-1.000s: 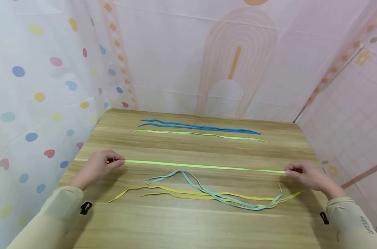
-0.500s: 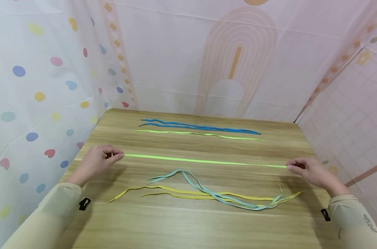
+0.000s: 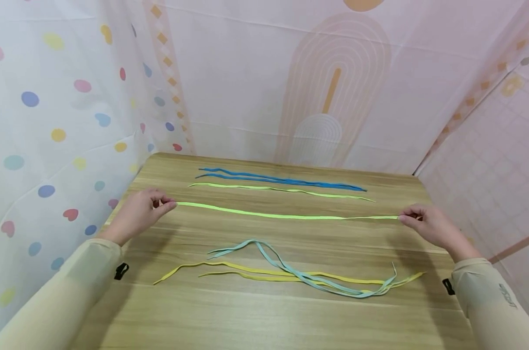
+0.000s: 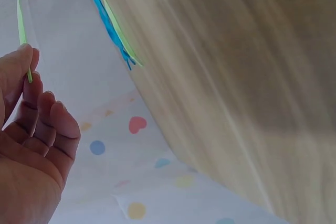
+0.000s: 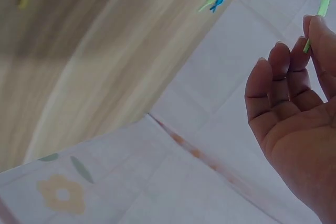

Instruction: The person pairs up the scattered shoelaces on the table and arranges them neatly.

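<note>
A lime-green shoelace (image 3: pixel 264 214) stretches between my two hands above the table, sagging slightly in the middle. My left hand (image 3: pixel 139 212) pinches one end between thumb and index finger; in the left wrist view the short tip of the lace (image 4: pixel 30 76) pokes out below the thumb. The other end is pinched by my right hand (image 3: pixel 430 226), and its tip (image 5: pixel 307 45) shows under the fingers in the right wrist view. Just beyond it lies a second lime-green shoelace (image 3: pixel 281 189), with two blue shoelaces (image 3: pixel 286 181) behind that.
Nearer me on the wooden table (image 3: pixel 264 321), yellow shoelaces (image 3: pixel 255 278) run left to right, crossed by pale mint-green shoelaces (image 3: pixel 290 269). Patterned cloth (image 3: pixel 229 78) hangs behind the table's far edge and along both sides.
Both hands have moved away from me and up, carrying the lime-green shoelace toward the laces at the back. The held lace has gone from taut to slightly slack.
</note>
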`<state>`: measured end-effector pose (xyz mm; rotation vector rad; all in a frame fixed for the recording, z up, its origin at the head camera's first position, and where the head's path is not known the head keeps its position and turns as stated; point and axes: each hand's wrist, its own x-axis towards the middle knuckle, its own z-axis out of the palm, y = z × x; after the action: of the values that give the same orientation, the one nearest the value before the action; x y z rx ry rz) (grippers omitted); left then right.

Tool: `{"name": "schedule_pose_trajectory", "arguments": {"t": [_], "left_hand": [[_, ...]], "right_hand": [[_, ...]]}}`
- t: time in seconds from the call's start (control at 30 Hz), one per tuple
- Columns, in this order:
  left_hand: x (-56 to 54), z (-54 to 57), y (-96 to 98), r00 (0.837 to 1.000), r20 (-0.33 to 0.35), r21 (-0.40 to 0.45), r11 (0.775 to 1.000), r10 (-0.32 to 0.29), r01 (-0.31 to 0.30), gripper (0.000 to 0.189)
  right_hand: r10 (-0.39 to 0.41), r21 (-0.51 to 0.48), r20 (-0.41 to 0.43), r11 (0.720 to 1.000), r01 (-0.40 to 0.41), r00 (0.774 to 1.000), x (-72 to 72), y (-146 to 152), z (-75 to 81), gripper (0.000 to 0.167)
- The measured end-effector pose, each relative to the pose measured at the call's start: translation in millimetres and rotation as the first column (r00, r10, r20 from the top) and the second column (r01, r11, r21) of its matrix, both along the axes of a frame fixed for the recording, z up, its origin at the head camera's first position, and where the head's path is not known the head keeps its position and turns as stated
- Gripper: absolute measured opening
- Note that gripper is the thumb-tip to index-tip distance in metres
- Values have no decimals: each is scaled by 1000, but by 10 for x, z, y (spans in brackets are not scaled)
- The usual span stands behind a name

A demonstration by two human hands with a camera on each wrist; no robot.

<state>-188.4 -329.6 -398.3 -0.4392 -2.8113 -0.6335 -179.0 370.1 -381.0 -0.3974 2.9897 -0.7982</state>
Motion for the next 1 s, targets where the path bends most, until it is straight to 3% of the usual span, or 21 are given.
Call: {"name": "schedule_pose_trajectory", "arguments": {"t": [0.07,0.17,0.23,0.33,0.47,0.6,0.7,0.77,0.87,1.0], "left_hand": [[-67,36,9,999,40,4,1000,-2,2,14],[-172,89,9,985,173,54,998,2,-11,22],[-235,113,-1,959,285,107,993,8,-40,32],[-320,117,-32,903,430,191,978,-7,-84,48],[-446,66,-74,846,532,287,949,-43,-132,58],[-588,-32,-108,811,581,416,884,-77,-214,53],[-671,-101,-109,787,609,520,798,-94,-307,46],[-704,-132,-93,778,622,555,752,-90,-356,40],[-750,-176,-47,774,629,585,699,-69,-412,38],[-814,-232,36,784,620,591,668,-19,-451,48]], "right_hand": [[4,8,8,1000,-4,1000,-52,-19,29,20],[8,11,47,1000,-8,999,-132,-47,67,20],[12,7,93,1000,-12,996,-185,-65,90,22],[20,-25,181,1000,-16,983,-258,-103,124,25],[27,-78,272,997,-6,962,-355,-114,132,33],[12,-168,349,985,50,937,-459,-128,90,37],[11,-237,381,968,86,925,-535,-137,35,38],[13,-262,387,960,96,922,-583,-143,-14,40],[-3,-265,403,957,120,915,-639,-157,-86,43],[-32,-229,420,963,140,907,-686,-178,-157,47]]}}
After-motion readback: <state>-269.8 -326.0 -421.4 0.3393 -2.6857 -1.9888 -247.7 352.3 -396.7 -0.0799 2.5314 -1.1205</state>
